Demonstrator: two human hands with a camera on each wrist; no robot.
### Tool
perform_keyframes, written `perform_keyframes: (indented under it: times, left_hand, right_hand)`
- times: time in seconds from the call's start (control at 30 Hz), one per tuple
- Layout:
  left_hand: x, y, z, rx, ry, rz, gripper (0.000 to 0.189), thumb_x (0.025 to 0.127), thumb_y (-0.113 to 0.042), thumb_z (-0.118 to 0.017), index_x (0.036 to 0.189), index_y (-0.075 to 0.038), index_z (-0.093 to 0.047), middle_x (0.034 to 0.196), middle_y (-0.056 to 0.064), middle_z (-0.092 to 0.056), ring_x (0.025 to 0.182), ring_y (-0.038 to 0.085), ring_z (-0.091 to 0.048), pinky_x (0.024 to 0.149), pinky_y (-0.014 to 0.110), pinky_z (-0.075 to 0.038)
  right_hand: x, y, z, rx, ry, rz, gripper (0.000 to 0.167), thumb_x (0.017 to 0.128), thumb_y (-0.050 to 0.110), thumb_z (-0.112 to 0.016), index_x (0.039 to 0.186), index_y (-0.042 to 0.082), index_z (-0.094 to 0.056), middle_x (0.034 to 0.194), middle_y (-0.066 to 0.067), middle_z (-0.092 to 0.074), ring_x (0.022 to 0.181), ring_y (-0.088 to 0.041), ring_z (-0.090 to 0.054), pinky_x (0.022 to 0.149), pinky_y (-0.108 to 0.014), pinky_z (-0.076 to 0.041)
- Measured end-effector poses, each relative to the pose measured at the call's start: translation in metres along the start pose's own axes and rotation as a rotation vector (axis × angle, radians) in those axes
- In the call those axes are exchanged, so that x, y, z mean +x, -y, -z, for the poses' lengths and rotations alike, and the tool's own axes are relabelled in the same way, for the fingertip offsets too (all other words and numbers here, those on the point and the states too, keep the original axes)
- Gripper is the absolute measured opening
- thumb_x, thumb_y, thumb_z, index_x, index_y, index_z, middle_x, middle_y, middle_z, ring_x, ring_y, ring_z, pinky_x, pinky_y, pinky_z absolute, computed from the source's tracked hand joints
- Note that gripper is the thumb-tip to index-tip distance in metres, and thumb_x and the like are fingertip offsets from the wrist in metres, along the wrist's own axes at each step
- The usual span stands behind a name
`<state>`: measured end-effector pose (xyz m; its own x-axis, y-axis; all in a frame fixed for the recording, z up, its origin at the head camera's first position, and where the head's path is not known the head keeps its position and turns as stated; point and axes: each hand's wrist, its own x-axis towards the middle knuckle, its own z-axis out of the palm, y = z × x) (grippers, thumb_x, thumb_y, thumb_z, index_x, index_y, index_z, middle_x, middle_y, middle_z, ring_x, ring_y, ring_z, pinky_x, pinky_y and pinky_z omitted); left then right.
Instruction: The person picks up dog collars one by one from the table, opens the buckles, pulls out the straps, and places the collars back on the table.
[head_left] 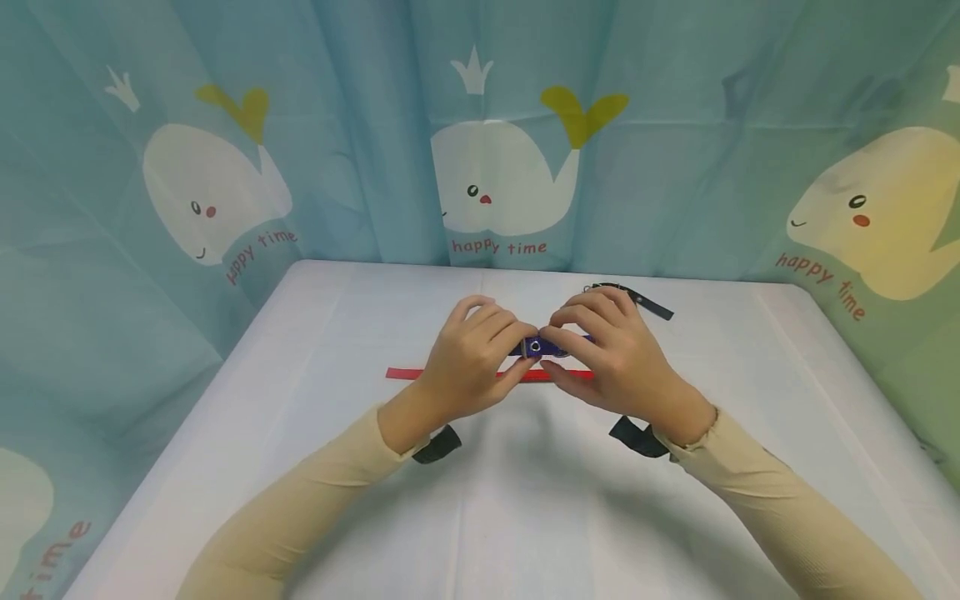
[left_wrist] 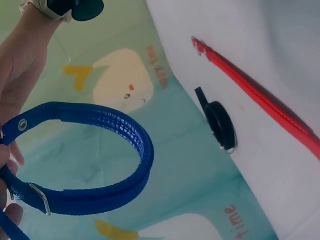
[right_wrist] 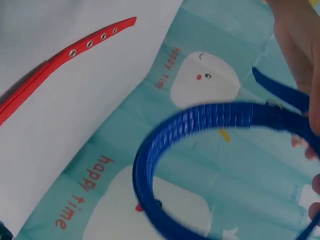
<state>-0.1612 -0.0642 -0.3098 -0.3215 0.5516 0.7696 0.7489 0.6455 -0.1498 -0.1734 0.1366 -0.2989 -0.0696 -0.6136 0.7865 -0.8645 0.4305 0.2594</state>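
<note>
A blue collar (head_left: 536, 347) with metal eyelets and a buckle is held up above the table between both hands. The left hand (head_left: 474, 357) pinches it near the buckle, thumb below and fingers above. From the other side, the right hand (head_left: 617, 357) grips the strap with thumb and fingertips. The collar (left_wrist: 100, 202) is bent into a loop in the left wrist view, its metal buckle frame near the fingers and a loose strap end hanging below. In the right wrist view the loop of the collar (right_wrist: 145, 175) shows its ribbed inner side, and a free strap tip sticks out.
A red collar (head_left: 540, 376) with eyelets lies stretched out on the white table (head_left: 480, 517) below the hands. Farther back on the right lies a black collar (head_left: 652, 307), partly hidden by the right hand. A blue curtain (head_left: 367, 167) printed with whales surrounds the table.
</note>
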Motion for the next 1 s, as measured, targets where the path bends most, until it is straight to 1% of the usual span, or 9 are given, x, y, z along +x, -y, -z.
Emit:
perform_keyframes:
  times: [0.1,0.23,0.37,0.5,0.67,0.77,0.87,1.0]
  left_hand:
    - [0.0003,0.0001,-0.0004,-0.005,-0.005,0.002,0.018,0.077,-0.023,-0.074,0.088,-0.009,-0.068,0.078,0.0,-0.067,0.076,0.014,-0.061,0.088,0.038,-0.047]
    - [-0.0007,0.0004,0.0005,-0.023,-0.01,0.017,0.018,0.076,-0.022,-0.076,0.087,-0.01,-0.068,0.077,-0.001,-0.067,0.075,0.014,-0.06,0.088,0.038,-0.047]
    - [0.0,0.0,0.0007,-0.036,-0.02,0.012,0.018,0.077,-0.022,-0.075,0.087,-0.009,-0.068,0.078,0.0,-0.067,0.075,0.014,-0.06,0.088,0.038,-0.047]
    - [0.0007,-0.0015,0.0004,-0.026,-0.02,-0.003,0.018,0.078,-0.021,-0.074,0.088,-0.008,-0.068,0.078,0.0,-0.067,0.075,0.014,-0.061,0.088,0.038,-0.047]
    - [-0.0009,-0.0015,0.0022,-0.013,-0.009,0.012,0.021,0.075,-0.023,-0.077,0.089,-0.008,-0.069,0.078,0.0,-0.068,0.076,0.014,-0.062,0.087,0.039,-0.048]
    - [-0.0006,-0.0008,0.0021,-0.015,-0.006,0.011,0.021,0.076,-0.023,-0.076,0.089,-0.008,-0.069,0.078,0.001,-0.068,0.077,0.015,-0.062,0.088,0.039,-0.047]
    - [0.0004,-0.0004,0.0019,-0.014,-0.009,-0.001,0.019,0.078,-0.022,-0.074,0.089,-0.008,-0.068,0.079,0.0,-0.068,0.077,0.015,-0.062,0.089,0.039,-0.047]
    - [-0.0001,0.0001,0.0036,-0.002,-0.012,0.002,0.02,0.076,-0.023,-0.075,0.088,-0.009,-0.068,0.078,0.0,-0.067,0.076,0.015,-0.062,0.088,0.039,-0.047]
  right_hand:
    - [0.0008,0.0001,0.0002,-0.01,0.0,0.009,0.028,0.093,0.028,-0.051,0.087,0.004,-0.065,0.084,-0.012,-0.063,0.083,-0.031,-0.057,0.077,-0.051,-0.045]
    - [-0.0001,-0.0005,0.004,-0.019,0.005,-0.006,0.03,0.094,0.027,-0.049,0.085,0.004,-0.065,0.082,-0.011,-0.064,0.081,-0.03,-0.057,0.078,-0.052,-0.045]
    - [0.0,-0.0003,0.0044,-0.002,0.013,-0.013,0.031,0.094,0.03,-0.05,0.088,0.004,-0.066,0.083,-0.011,-0.064,0.082,-0.03,-0.057,0.08,-0.052,-0.044]
    - [0.0,0.0008,0.0029,-0.001,0.031,-0.007,0.03,0.094,0.03,-0.05,0.088,0.005,-0.067,0.083,-0.01,-0.064,0.083,-0.029,-0.058,0.082,-0.051,-0.045]
    - [-0.0009,0.0004,0.0053,-0.024,0.066,-0.04,0.033,0.094,0.03,-0.046,0.086,0.005,-0.065,0.083,-0.01,-0.065,0.085,-0.029,-0.058,0.083,-0.052,-0.045]
    - [-0.0001,0.0003,0.0048,-0.013,0.068,-0.045,0.032,0.093,0.032,-0.05,0.087,0.005,-0.066,0.084,-0.011,-0.065,0.085,-0.029,-0.058,0.083,-0.052,-0.045]
    - [0.0007,0.0001,0.0034,-0.008,0.066,-0.031,0.029,0.092,0.03,-0.053,0.088,0.005,-0.066,0.084,-0.011,-0.066,0.084,-0.029,-0.059,0.084,-0.052,-0.045]
    - [-0.0006,-0.0007,0.0041,-0.016,0.061,-0.037,0.03,0.093,0.029,-0.049,0.085,0.005,-0.065,0.082,-0.01,-0.065,0.083,-0.029,-0.058,0.082,-0.052,-0.045]
